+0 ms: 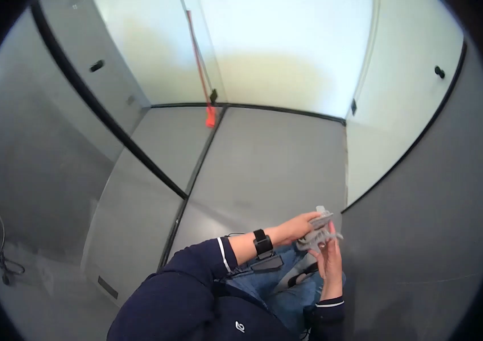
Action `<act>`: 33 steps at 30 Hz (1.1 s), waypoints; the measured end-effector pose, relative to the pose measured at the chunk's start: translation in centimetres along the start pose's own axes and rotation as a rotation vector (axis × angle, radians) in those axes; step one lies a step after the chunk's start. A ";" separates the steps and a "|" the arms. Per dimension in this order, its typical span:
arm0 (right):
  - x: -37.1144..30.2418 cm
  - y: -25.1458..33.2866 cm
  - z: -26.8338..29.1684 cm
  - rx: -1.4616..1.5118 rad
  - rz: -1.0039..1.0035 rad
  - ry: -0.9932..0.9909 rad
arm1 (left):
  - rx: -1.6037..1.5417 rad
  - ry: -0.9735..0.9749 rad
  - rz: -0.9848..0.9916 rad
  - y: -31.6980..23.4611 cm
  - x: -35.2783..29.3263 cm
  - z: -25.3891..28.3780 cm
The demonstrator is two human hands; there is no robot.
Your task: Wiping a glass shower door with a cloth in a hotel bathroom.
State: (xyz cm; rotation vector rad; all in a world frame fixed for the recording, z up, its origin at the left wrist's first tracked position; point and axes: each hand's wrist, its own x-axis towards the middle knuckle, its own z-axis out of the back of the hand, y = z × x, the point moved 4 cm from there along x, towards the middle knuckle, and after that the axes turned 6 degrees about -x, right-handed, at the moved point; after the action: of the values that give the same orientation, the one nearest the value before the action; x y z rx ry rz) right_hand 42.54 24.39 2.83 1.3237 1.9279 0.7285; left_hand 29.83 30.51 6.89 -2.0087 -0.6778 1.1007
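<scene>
Above my lap, both hands are raised around a pale grey plastic-looking object [315, 241] with several prongs; its exact kind is not clear. My left hand [297, 227], a black band on its wrist, closes on its upper part from the left. From below and the right, my right hand [331, 262] supports it with the fingers pointing up. A flatter grey part [322, 220] shows at the top, near the left fingertips; whether it is joined to the pronged part I cannot tell. Below the left wrist, a dark flat device [267, 264] rests over my jeans.
Grey floor [275, 153] spreads ahead of my legs. A black-framed glass partition [105, 125] stands at the left. A red-ended pole [210, 117] leans by the pale far wall. White door [406, 96] with a black knob at the right; a cable [3, 250] at far left.
</scene>
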 end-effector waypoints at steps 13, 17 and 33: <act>13.0 7.9 -0.5 -0.040 -0.169 0.216 | 0.082 -0.303 -0.155 -7.3 2.6 0.4; 16.7 6.1 1.5 -0.119 -0.162 0.228 | 0.079 -0.615 -0.188 -3.4 2.4 7.6; 28.4 -0.2 -2.0 -0.734 -0.564 0.445 | -0.009 -1.079 0.172 8.3 -6.2 18.3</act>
State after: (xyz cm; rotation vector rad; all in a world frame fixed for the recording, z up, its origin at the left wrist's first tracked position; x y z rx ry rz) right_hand 33.69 50.95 -2.31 0.1640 1.9197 1.3214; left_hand 11.75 27.53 -3.42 -1.3617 -1.0171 2.3000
